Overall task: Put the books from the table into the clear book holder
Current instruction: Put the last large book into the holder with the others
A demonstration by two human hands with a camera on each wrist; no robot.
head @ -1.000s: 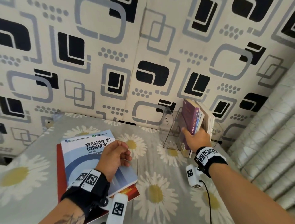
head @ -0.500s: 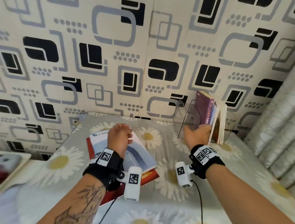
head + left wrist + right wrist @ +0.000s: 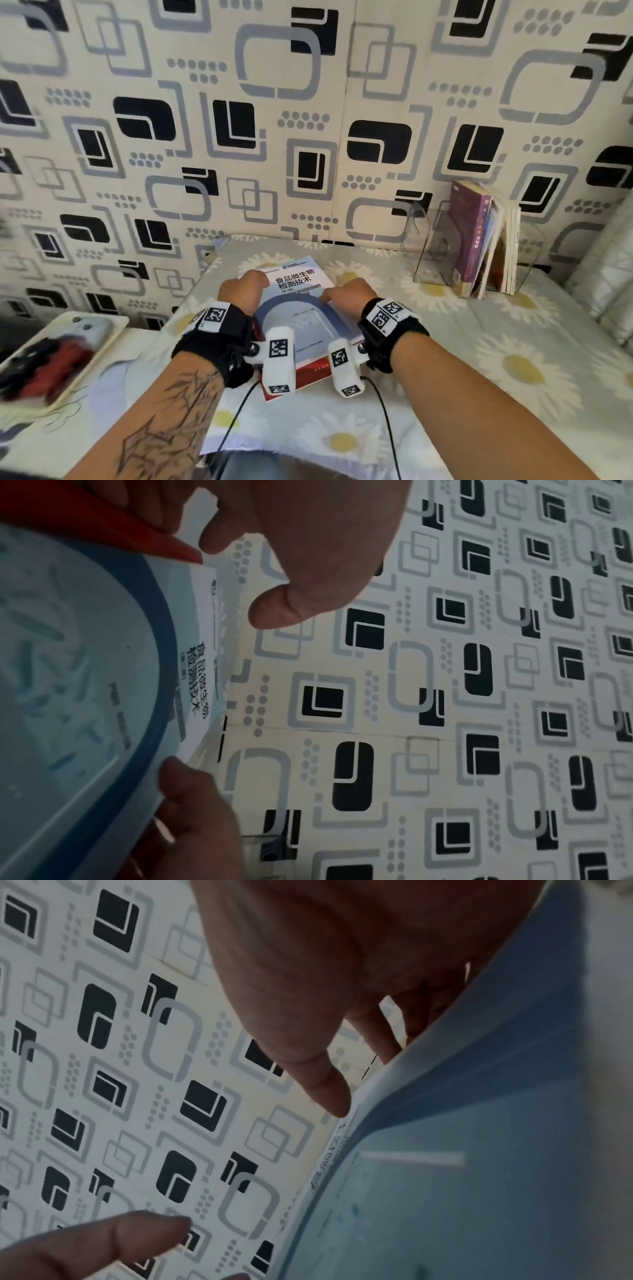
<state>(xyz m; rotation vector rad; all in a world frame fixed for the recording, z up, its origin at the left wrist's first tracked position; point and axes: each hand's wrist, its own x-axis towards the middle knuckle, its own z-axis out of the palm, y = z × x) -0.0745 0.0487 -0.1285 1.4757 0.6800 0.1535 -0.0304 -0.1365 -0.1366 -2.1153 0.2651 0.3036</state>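
Both hands at blue book edges — holder well apart.

Black wristbands, white tagged cameras

1. A cream wall covering printed with black and grey rounded squares and clusters of grey dots fills the back of the room.
2. A vertical seam runs down it.
3. A grey cloth with white and yellow daisies covers the worktop, which stands against the wall.
4. At the right edge hangs a pale, crinkled curtain-like fabric.
5. Daylight is soft and even.
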